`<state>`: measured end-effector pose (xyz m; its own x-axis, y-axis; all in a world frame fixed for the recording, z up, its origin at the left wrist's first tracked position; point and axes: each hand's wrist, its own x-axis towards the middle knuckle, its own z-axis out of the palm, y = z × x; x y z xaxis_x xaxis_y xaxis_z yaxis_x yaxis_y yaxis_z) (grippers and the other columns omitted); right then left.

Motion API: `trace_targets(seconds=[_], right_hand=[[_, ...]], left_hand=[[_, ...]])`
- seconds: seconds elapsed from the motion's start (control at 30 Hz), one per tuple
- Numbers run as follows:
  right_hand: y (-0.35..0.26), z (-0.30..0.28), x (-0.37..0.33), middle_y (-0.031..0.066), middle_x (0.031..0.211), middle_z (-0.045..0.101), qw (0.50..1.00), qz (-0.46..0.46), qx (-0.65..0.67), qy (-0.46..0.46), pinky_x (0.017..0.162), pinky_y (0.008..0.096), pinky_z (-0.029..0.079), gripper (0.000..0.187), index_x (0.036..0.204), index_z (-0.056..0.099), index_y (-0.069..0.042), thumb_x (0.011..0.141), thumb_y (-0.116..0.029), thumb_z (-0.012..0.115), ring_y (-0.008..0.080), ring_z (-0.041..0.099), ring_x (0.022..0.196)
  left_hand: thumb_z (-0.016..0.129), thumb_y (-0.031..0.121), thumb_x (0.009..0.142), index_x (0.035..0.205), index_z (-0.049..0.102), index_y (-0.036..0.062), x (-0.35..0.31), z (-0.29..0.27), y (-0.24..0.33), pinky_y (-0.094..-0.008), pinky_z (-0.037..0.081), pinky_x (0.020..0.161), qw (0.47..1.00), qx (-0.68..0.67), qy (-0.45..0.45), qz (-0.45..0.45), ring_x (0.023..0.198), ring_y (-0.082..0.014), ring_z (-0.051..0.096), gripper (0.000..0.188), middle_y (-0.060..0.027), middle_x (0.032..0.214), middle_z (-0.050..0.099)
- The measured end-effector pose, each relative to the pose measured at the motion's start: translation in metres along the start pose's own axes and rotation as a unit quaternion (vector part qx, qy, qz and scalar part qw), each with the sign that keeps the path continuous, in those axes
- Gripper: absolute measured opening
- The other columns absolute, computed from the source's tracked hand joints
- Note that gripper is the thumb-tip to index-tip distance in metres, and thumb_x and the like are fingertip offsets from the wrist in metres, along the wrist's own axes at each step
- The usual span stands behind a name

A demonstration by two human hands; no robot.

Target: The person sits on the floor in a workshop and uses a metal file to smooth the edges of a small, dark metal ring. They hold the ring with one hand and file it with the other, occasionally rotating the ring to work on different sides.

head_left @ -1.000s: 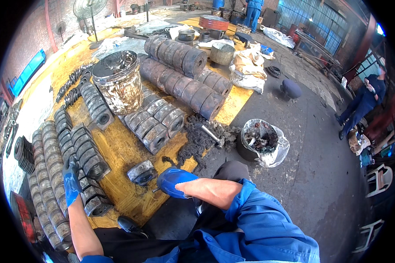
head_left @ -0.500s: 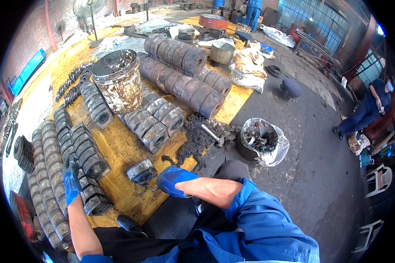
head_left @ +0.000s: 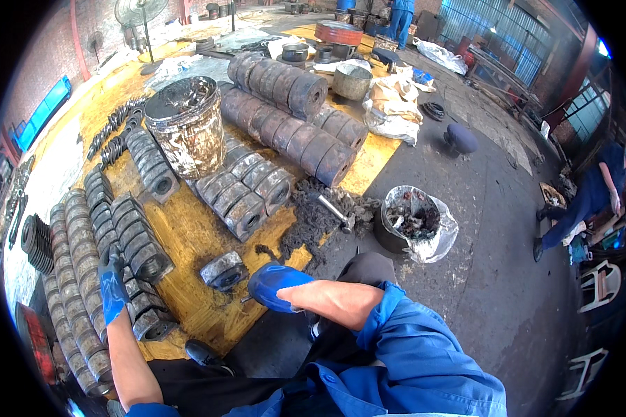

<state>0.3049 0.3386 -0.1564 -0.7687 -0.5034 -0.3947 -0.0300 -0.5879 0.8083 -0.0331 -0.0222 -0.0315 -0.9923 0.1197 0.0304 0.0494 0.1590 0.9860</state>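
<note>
My left hand (head_left: 114, 286), in a blue glove with dark fingertips, rests against a row of dark metal blocks (head_left: 149, 316). Its fingers lie stretched along the row's left side. My right hand (head_left: 277, 286), also gloved in blue, is closed over my knee area. A small metal end pokes out beside it, but what the fingers hold is mostly hidden. Just left of that hand, a single metal block (head_left: 224, 271) with a rounded hollow sits apart on the yellow floor sheet (head_left: 195, 306).
A smeared bucket (head_left: 186, 132) stands among rows of blocks. Thick metal cylinders (head_left: 285, 135) lie stacked behind. Dark fibrous waste (head_left: 309, 219) surrounds a hammer-like tool (head_left: 334, 210). A plastic-lined bucket (head_left: 410, 222) stands to the right. Another person (head_left: 591, 191) is at far right.
The person at far right has shifted further right and nearer, one arm now hanging lower. Both my hands and the blocks stay where they were.
</note>
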Motion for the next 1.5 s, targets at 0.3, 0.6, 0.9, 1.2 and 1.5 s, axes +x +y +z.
trace_targets(seconds=[0.3, 0.6, 0.9, 1.2, 1.5], right_hand=[[0.000, 0.000, 0.001, 0.0065, 0.138, 0.050, 1.000, 0.003, 0.002, -0.002, 0.113, 0.0332, 0.024, 0.047, 0.139, 0.045, -0.010, 0.096, -0.023, 0.029, 0.0177, 0.041, 0.131], [-0.001, -0.001, 0.000, 0.0064, 0.138, 0.049, 1.000, 0.000, 0.006, -0.006, 0.114, 0.0329, 0.024, 0.047, 0.139, 0.044, -0.010, 0.096, -0.023, 0.029, 0.0174, 0.040, 0.132], [-0.002, -0.002, -0.001, 0.0063, 0.139, 0.049, 1.000, -0.001, 0.009, -0.005, 0.114, 0.0327, 0.023, 0.047, 0.140, 0.043, -0.010, 0.097, -0.023, 0.028, 0.0171, 0.039, 0.133], [-0.002, -0.003, -0.002, 0.0061, 0.140, 0.048, 1.000, 0.005, 0.011, -0.006, 0.114, 0.0325, 0.022, 0.048, 0.140, 0.042, -0.010, 0.097, -0.023, 0.028, 0.0168, 0.038, 0.133], [-0.002, -0.003, -0.004, 0.0060, 0.140, 0.047, 1.000, 0.006, 0.015, -0.007, 0.114, 0.0323, 0.022, 0.048, 0.141, 0.041, -0.010, 0.097, -0.023, 0.027, 0.0165, 0.037, 0.134]], left_hand=[[0.062, 0.027, 0.090, 0.126, 0.057, 0.0023, -0.001, 0.002, 0.003, -0.0245, 0.043, 0.062, 1.000, -0.006, 0.002, -0.002, 0.071, -0.0123, 0.053, 0.044, -0.0048, 0.096, 0.063], [0.061, 0.027, 0.091, 0.126, 0.057, 0.0022, -0.001, 0.004, 0.003, -0.0245, 0.044, 0.062, 1.000, -0.010, 0.003, -0.003, 0.071, -0.0124, 0.053, 0.044, -0.0051, 0.096, 0.063], [0.060, 0.028, 0.091, 0.128, 0.056, 0.0026, -0.009, 0.009, 0.014, -0.0249, 0.044, 0.067, 1.000, -0.011, 0.011, -0.016, 0.075, -0.0131, 0.054, 0.045, -0.0055, 0.101, 0.063], [0.061, 0.028, 0.091, 0.129, 0.055, 0.0027, -0.009, 0.006, 0.013, -0.0252, 0.044, 0.067, 1.000, -0.012, 0.016, -0.017, 0.076, -0.0132, 0.054, 0.046, -0.0054, 0.102, 0.063], [0.061, 0.029, 0.091, 0.129, 0.055, 0.0027, -0.011, 0.005, 0.013, -0.0254, 0.044, 0.068, 1.000, -0.017, 0.016, -0.018, 0.077, -0.0133, 0.054, 0.046, -0.0053, 0.103, 0.063]])
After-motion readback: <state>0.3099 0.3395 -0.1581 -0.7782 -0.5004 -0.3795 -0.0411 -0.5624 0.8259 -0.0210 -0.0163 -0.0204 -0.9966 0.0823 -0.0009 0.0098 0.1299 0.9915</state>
